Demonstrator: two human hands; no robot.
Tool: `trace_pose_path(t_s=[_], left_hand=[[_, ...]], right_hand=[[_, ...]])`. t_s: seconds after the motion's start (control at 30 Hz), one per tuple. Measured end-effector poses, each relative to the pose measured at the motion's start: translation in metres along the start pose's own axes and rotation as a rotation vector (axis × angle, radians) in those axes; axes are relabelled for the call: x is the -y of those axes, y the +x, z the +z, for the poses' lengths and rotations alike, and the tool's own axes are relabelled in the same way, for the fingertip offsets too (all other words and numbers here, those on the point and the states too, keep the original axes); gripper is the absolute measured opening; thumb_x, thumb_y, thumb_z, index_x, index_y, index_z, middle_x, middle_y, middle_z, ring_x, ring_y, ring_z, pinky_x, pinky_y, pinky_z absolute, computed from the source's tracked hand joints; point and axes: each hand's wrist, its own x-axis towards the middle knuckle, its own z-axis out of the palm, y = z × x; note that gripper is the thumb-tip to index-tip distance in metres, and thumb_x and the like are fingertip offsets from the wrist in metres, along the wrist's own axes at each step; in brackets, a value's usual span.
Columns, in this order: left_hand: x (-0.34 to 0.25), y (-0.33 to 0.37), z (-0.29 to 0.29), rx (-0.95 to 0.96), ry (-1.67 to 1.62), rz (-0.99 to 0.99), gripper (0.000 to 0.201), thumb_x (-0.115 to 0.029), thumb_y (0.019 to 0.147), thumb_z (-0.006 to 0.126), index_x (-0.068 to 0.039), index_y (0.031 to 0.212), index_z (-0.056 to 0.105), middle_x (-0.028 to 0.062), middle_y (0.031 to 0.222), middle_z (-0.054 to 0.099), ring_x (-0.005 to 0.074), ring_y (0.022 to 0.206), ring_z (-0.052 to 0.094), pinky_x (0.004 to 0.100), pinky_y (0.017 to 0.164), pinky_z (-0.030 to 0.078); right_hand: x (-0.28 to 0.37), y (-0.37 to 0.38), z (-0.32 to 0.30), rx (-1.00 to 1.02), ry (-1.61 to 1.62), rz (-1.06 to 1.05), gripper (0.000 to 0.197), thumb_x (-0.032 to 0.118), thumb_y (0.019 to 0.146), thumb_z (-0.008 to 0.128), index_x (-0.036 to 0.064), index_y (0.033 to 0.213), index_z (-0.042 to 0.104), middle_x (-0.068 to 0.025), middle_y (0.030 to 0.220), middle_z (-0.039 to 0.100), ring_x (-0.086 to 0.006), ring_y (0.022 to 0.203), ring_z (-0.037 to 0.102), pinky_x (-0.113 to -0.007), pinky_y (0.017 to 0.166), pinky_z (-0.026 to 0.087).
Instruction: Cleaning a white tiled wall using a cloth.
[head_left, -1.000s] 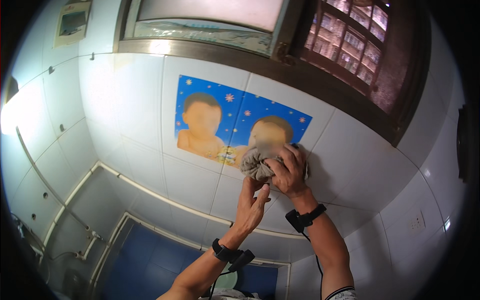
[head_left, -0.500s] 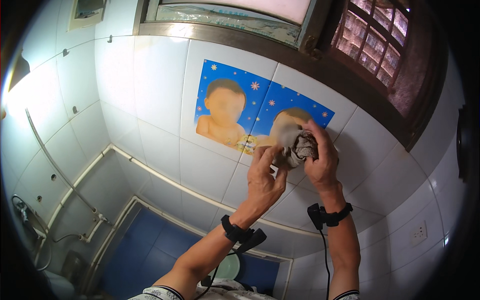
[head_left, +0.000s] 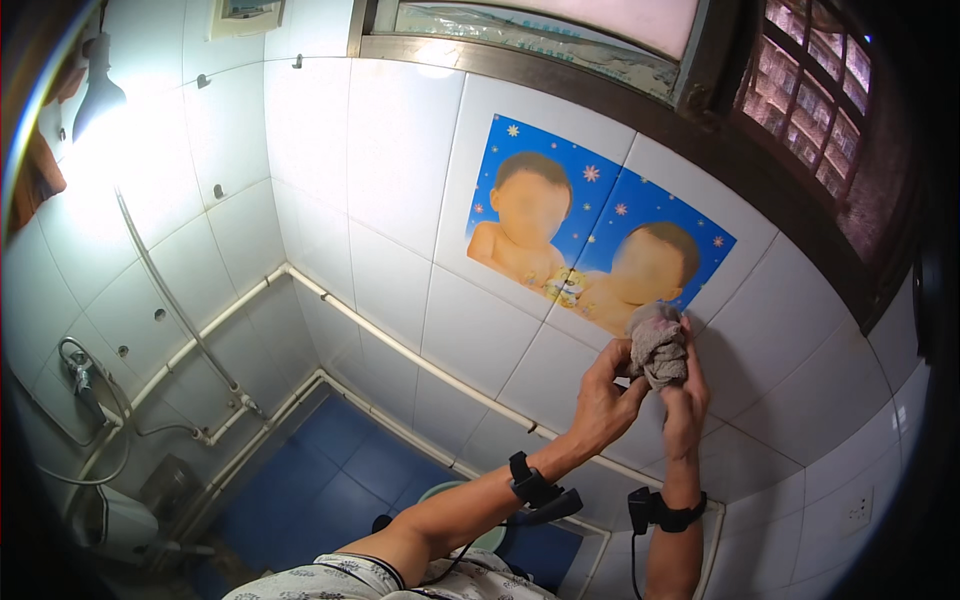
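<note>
A crumpled grey-brown cloth [head_left: 660, 355] is bunched between my two hands, just below a blue poster [head_left: 590, 215] of two babies on the white tiled wall. My left hand [head_left: 605, 400] grips the cloth's left side with thumb and fingers. From the right and below, my right hand [head_left: 688, 400] is closed round it, its fingers partly hidden behind the cloth. Each wrist wears a black strap with a small device and a cable.
Cream pipes [head_left: 400, 360] run along the tiled walls. A window frame [head_left: 560, 75] crosses the wall above the poster. At the left are a glowing bulb [head_left: 100, 110] and a shower head [head_left: 80, 370]. A pale green basin [head_left: 490, 540] stands on the blue floor [head_left: 345, 500].
Both hands have moved down with the cloth, off the right-hand baby's picture to the poster's lower edge. They are closer together, and the cloth is bunched tighter. The view has shifted left.
</note>
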Motion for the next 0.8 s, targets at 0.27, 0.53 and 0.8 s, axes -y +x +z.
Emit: trace_pose_path(t_s=[0.27,0.53,0.8], left_hand=[[-0.019,-0.009,-0.001,0.202,-0.075,-0.088,0.047,-0.002,0.096,0.073,-0.004,0.14,0.056,0.0071,0.117,0.068,0.0158,0.11,0.066,0.0297,0.084,0.058],[-0.016,-0.011,0.008,0.204,-0.003,-0.169,0.037,-0.008,0.101,0.072,0.0,0.136,0.063,0.0091,0.119,0.068,0.0154,0.108,0.066,0.0307,0.08,0.061],[-0.002,-0.014,-0.004,0.188,-0.111,-0.246,0.028,-0.016,0.102,0.073,0.001,0.124,0.069,0.0064,0.106,0.073,0.013,0.094,0.069,0.029,0.074,0.059]], right_hand=[[-0.001,0.008,0.005,-0.109,0.045,0.001,0.063,0.003,0.095,0.076,0.0011,0.153,0.052,-0.0146,0.144,0.059,-0.024,0.13,0.059,-0.038,0.11,0.049],[0.063,0.124,-0.052,-0.434,-0.746,-0.689,0.069,-0.004,0.077,0.078,0.0109,0.143,0.064,-0.0175,0.131,0.064,-0.0385,0.117,0.061,-0.051,0.103,0.049],[0.014,0.085,-0.02,-0.024,-0.971,-0.753,0.05,0.003,0.083,0.072,0.014,0.132,0.072,-0.0059,0.124,0.069,-0.0279,0.107,0.064,-0.044,0.092,0.052]])
